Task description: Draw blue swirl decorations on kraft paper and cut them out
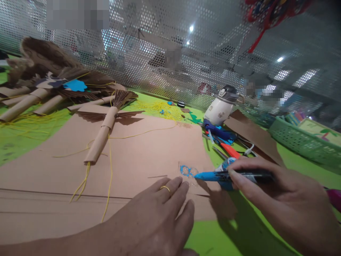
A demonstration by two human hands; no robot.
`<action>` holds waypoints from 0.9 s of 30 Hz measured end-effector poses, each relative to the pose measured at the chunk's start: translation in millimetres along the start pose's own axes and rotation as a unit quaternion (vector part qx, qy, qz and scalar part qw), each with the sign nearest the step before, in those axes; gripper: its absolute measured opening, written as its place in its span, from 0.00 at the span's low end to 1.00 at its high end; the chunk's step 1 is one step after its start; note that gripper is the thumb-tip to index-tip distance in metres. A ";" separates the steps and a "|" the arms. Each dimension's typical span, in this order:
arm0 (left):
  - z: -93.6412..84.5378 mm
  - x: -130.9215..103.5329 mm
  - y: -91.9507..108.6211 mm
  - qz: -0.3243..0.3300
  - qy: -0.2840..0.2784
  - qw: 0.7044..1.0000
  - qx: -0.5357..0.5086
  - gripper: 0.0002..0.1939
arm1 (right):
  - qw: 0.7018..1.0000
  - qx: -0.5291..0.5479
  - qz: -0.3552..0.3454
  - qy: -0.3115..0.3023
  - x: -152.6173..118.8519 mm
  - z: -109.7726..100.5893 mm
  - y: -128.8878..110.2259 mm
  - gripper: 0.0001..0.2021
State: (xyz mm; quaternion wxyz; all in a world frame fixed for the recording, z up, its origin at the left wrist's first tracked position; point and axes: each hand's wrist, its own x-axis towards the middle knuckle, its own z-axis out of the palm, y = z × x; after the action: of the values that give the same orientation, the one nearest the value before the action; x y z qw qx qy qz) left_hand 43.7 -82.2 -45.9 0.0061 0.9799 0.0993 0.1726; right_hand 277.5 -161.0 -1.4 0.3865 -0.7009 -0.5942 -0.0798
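While the left hand (170, 209), wearing a gold-coloured ring (166, 189), rests flat and gripping nothing on a large light-brown paper sheet (149, 149), the right hand (282, 199) pinches a blue-and-black cylindrical marker (220, 176) between thumb and fingers. The marker's tip points at a small blue double-loop outline (189, 174) near the sheet's right edge; whether they touch cannot be told. A rolled brown-paper figure (99, 142) lies farther left.

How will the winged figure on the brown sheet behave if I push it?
The figure is probably light: it looks like rolled paper. Its spread, pleated wings should resist rolling but may bend. The loose yellow strings look floppy and might trail.
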 end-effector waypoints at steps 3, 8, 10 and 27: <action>-0.9 0.8 -0.4 -0.003 -0.001 1.000 0.003 0.23 | 1.000 0.006 0.006 0.006 0.6 0.8 -2.3 0.07; 0.2 -0.1 -0.3 -0.001 0.009 1.000 0.004 0.23 | 1.000 0.027 0.010 -0.003 0.7 4.4 -6.1 0.05; 1.0 -0.9 0.0 0.004 0.013 1.000 0.005 0.23 | 0.999 0.034 0.009 -0.005 0.8 4.7 -6.2 0.04; 1.7 -1.2 -1.7 0.018 0.018 0.999 0.029 0.23 | 1.000 0.006 -0.011 -0.005 1.3 2.3 -2.6 0.05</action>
State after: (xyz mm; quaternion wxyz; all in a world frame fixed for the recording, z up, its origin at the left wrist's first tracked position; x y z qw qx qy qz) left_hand 42.8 -80.8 -47.9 -0.0270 0.9780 0.0870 0.1877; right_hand 274.7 -158.5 -1.1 0.3868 -0.6925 -0.6041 -0.0770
